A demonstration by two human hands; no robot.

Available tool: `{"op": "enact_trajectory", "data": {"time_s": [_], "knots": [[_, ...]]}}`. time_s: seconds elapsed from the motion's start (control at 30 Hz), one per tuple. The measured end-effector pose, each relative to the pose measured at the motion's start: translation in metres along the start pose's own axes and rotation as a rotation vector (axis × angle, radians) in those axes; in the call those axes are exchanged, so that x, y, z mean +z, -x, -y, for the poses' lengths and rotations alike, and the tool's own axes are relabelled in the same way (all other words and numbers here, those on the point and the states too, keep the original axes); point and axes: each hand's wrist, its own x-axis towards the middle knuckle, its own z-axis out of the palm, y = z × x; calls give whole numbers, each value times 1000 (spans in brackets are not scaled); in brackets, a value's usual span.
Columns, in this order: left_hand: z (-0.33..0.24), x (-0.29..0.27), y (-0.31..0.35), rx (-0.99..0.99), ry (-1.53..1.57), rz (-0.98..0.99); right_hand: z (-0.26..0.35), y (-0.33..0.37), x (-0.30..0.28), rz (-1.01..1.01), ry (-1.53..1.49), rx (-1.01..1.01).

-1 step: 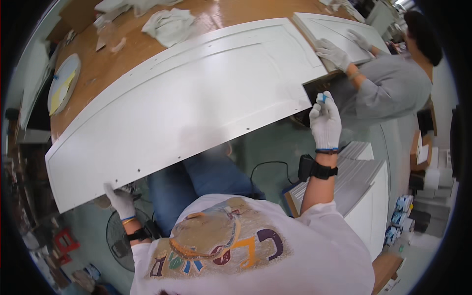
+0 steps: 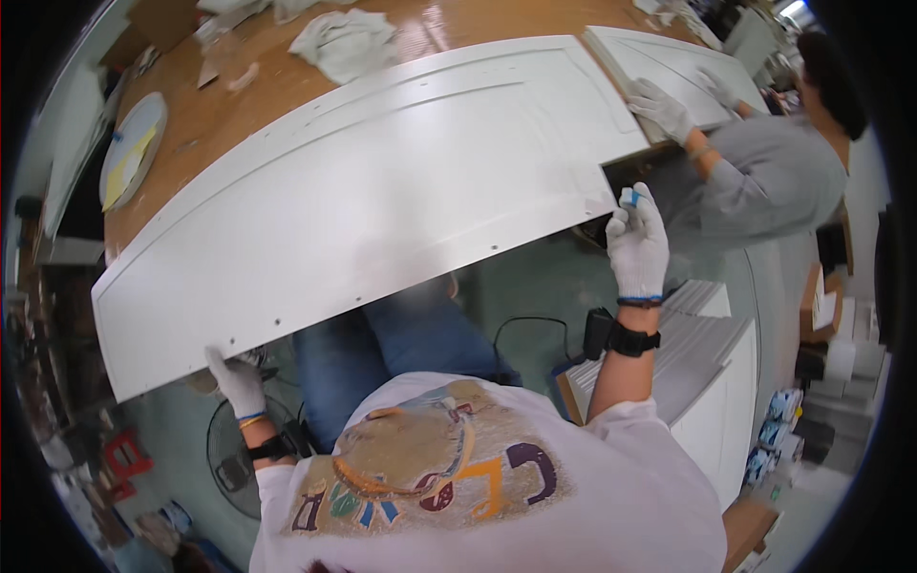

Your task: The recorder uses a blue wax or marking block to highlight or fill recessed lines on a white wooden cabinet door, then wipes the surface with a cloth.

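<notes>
Resting on a brown worktable [image 2: 181, 177], a large white panel [image 2: 363, 201] is shown in the head view, its grooved face turned upward and its long near side projecting over the person's legs [image 2: 415, 329]. By this overhang, it may be supposed, the row of small dark holes [image 2: 494, 247] along the near margin is kept within reach. At the near left part of that margin, the edge is met by the gloved left hand [image 2: 239, 384]; one digit is laid against the rim, while the others are partly hidden, so that whether the edge is pinched or merely steadied cannot be told. A steadying role is suggested by its place far from the other hand. At the opposite end, the gloved right hand [image 2: 638, 246] is raised just beside the panel's near right corner, its fingers curled and a small white-and-blue piece [image 2: 629, 197] pinched at their tips; such a hold would seem suited to fine handling. Contact between piece and panel cannot be made out. Beyond, a second white panel [image 2: 659, 57] is touched by the gloved hands [image 2: 666, 110] of a co-worker in grey. Beside the right forearm, further panels [image 2: 702, 349] are stacked below table height, presumably so that the working surface is left to the panel in hand.
</notes>
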Motion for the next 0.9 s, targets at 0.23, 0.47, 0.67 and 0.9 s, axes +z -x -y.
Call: {"op": "enact_trajectory", "data": {"time_s": [0.23, 0.47, 0.67, 0.9], "knots": [[-18, -21, -16, -174, -60, 59, -16, 70, 100, 440, 602, -7], [-32, -76, -25, -135, -10, -45, -52, 101, 258, 1008, 895, 120], [-55, -100, -38, -69, 99, -96, -125, 73, 365, 1319, 1038, -35], [-69, -120, -42, -21, 108, -125, -228, 9, 403, 1176, 1456, -293]]}}
